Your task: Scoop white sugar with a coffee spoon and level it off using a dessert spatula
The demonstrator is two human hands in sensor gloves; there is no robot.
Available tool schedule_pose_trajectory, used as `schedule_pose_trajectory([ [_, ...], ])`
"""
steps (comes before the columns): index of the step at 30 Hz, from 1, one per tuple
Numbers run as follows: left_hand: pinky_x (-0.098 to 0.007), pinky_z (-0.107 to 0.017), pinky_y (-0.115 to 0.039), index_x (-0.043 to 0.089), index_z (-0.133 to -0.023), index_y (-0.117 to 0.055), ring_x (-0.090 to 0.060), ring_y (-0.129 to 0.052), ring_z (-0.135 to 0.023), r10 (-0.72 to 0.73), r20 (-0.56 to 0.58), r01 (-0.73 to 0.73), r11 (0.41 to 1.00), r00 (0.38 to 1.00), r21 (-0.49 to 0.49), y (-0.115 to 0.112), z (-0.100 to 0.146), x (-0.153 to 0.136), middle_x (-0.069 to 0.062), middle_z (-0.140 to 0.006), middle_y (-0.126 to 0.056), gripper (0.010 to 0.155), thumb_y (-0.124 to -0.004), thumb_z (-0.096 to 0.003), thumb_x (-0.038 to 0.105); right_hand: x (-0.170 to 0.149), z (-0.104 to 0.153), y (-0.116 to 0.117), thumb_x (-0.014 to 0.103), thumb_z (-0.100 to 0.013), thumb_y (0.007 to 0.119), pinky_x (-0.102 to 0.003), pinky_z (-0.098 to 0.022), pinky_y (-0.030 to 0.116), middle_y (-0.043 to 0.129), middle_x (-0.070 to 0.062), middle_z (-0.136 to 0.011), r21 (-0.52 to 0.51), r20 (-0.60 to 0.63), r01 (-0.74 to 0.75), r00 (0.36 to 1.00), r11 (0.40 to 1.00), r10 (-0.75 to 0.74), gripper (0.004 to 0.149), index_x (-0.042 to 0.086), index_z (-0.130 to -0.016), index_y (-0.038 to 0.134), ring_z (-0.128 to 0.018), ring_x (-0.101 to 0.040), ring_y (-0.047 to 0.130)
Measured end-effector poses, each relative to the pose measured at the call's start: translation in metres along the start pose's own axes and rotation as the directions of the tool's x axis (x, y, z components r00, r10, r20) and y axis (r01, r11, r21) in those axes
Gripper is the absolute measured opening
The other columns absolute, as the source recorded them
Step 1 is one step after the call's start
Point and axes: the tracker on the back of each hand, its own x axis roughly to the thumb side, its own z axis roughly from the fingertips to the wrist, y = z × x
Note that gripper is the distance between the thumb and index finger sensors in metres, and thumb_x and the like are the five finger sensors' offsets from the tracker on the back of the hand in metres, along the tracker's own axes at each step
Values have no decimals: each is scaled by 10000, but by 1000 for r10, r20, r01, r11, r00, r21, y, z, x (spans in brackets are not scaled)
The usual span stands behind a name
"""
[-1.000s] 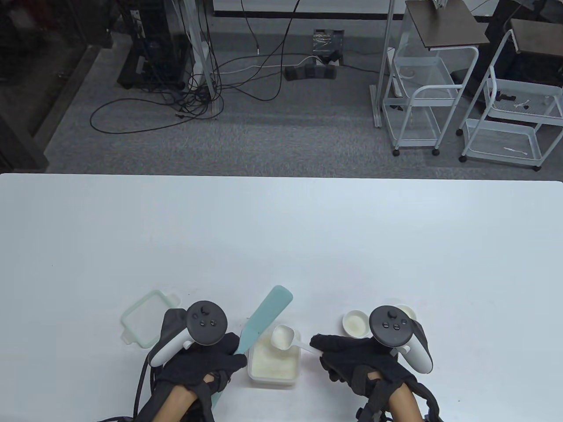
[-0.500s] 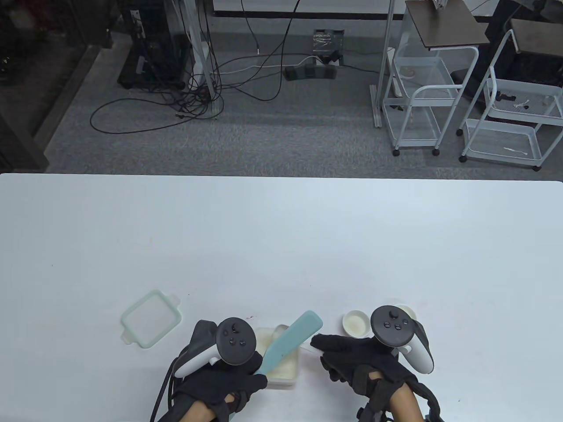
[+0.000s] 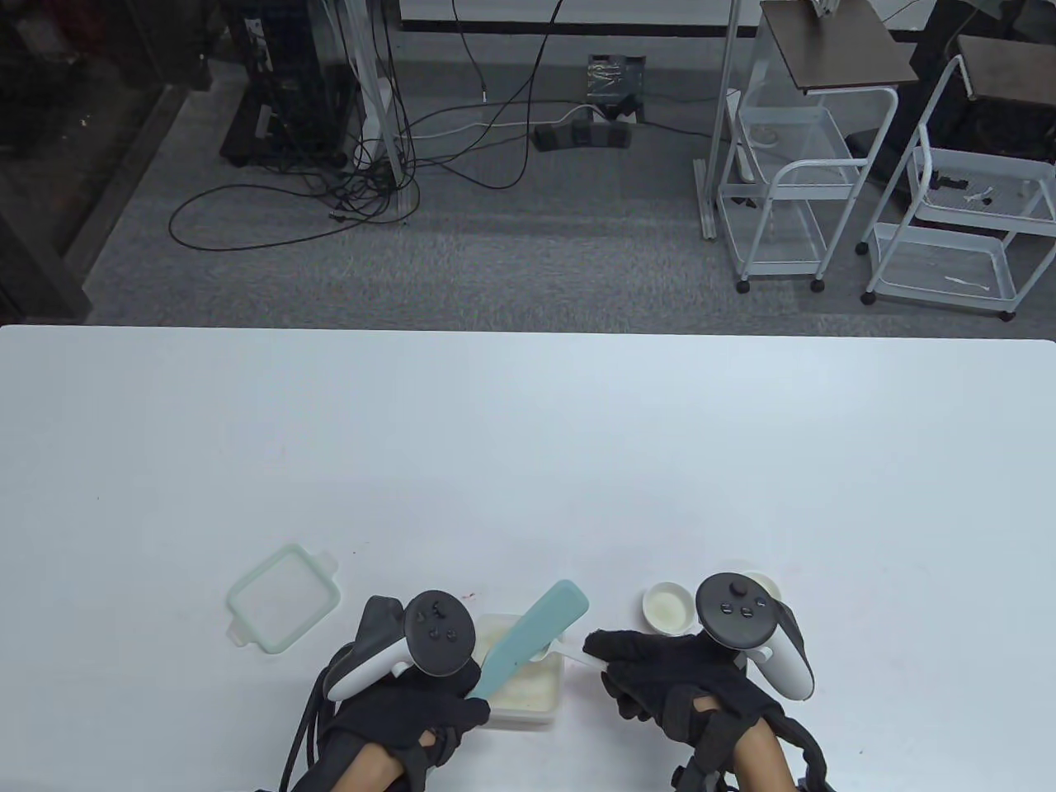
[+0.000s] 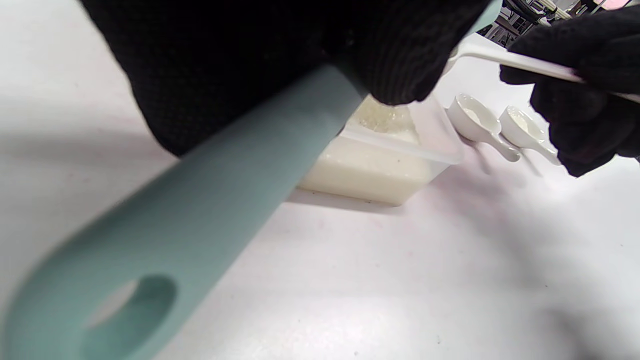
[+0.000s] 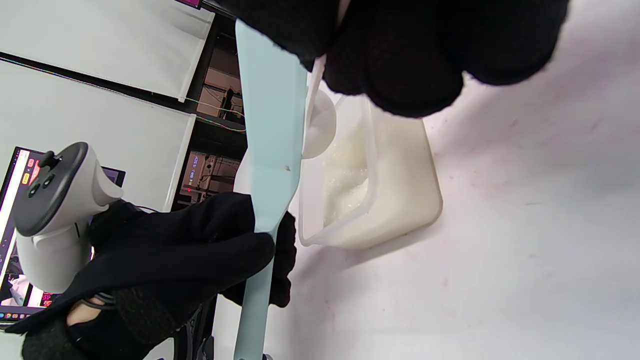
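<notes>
Setting: a lab or test room, not a home. A plain white table point(image 3: 528, 462) stands on grey carpet point(image 3: 511, 256), with loose black cables point(image 3: 346, 177) trailing across the floor to a dark equipment rack point(image 3: 285, 91). A foot pedal point(image 3: 584, 134) lies beside them. At the right — two white wire trolleys on castors point(image 3: 784, 190), nearly bare. The right wrist view shows a lit monitor point(image 5: 15, 175) and pale wall panels point(image 5: 90, 45) — workstation fittings.
</notes>
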Motion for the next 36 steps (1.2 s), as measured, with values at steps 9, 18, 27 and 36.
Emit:
schedule_pose_trajectory([
  [9,-326,-447,-1012,152,-980,-846,-200,-1120,-625,-10,-45,10,1000,999,7,4,0,-7,-95,-859,-983,502,-801,-558,420,0,1,-1,89,-574,679,-556,-459,798,822,-282,-777,2,0,28,1000,1000,-28,469,-70,-1016,667,-553,-348,897],
  [18,-329,-450,-1009,153,-980,-847,-201,-1118,-626,-20,-85,23,999,996,25,9,0,-16,-94,-860,-982,501,-800,-559,420,-1,2,-1,91,-576,679,-556,-457,798,824,-283,-775,16,-5,52,999,999,-52,470,-69,-1018,665,-552,-348,897],
  [27,-330,-451,-1008,150,-980,-848,-200,-1116,-627,-17,-96,20,999,995,30,11,1,-18,-93,-861,-981,501,-800,-559,419,-2,3,-2,91,-577,683,-560,-456,796,825,-285,-774,10,-16,52,999,999,-52,467,-67,-1017,669,-551,-351,898],
  [36,-331,-450,-1003,145,-980,-854,-199,-1112,-618,-70,-124,82,992,990,96,14,4,-17,-90,-851,-985,506,-801,-560,420,-2,2,-2,91,-578,684,-562,-456,794,826,-284,-774,19,-24,40,999,999,-40,466,-66,-1017,671,-547,-353,900],
])
